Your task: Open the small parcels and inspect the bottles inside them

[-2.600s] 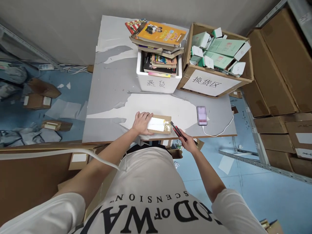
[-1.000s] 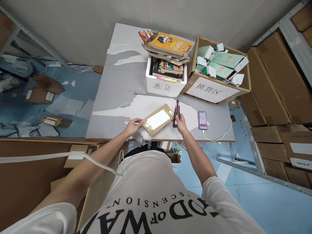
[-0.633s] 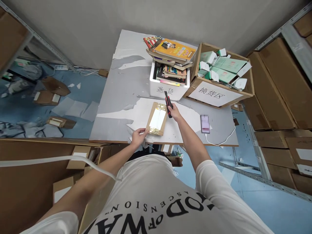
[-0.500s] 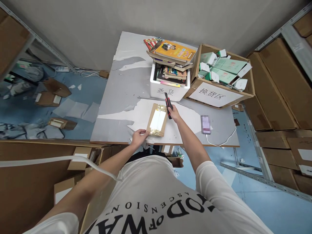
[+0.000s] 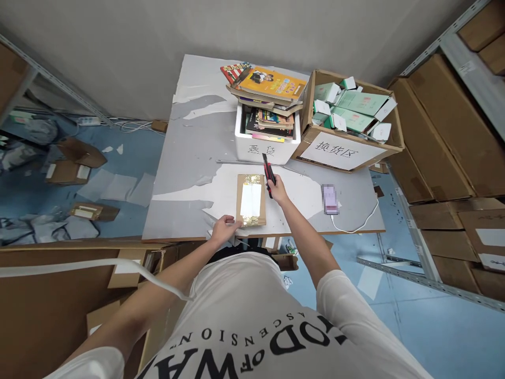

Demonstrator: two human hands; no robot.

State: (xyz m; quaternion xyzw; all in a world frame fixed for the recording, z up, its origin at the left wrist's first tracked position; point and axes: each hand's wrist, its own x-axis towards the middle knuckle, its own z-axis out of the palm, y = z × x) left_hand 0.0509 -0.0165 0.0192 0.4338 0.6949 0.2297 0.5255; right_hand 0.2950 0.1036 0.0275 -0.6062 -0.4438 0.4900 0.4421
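Note:
A flat brown cardboard parcel (image 5: pixel 239 197) with a white label and shiny yellowish tape lies on the white patch of the table near its front edge. My left hand (image 5: pixel 226 229) is closed at the parcel's lower left corner, fingertips pinching its edge. In my right hand (image 5: pixel 279 190), just right of the parcel, is a red and black utility knife (image 5: pixel 269 171), its tip pointing away from me. The fingers wrap round its handle. Knife and parcel are close together; whether they touch, I cannot tell.
Behind the parcel stands a white foam box (image 5: pixel 242 145) stacked with books, beside a cardboard box (image 5: pixel 303 152) of green-white cartons. A phone (image 5: pixel 330 199) with a charging cable lies right on the table (image 5: pixel 169 173). A large cardboard box (image 5: pixel 51 295) is at my left.
The parcel has turned from a slant to nearly straight in front of me, my left hand staying at its corner. My right hand still holds the knife. The view has shifted slightly.

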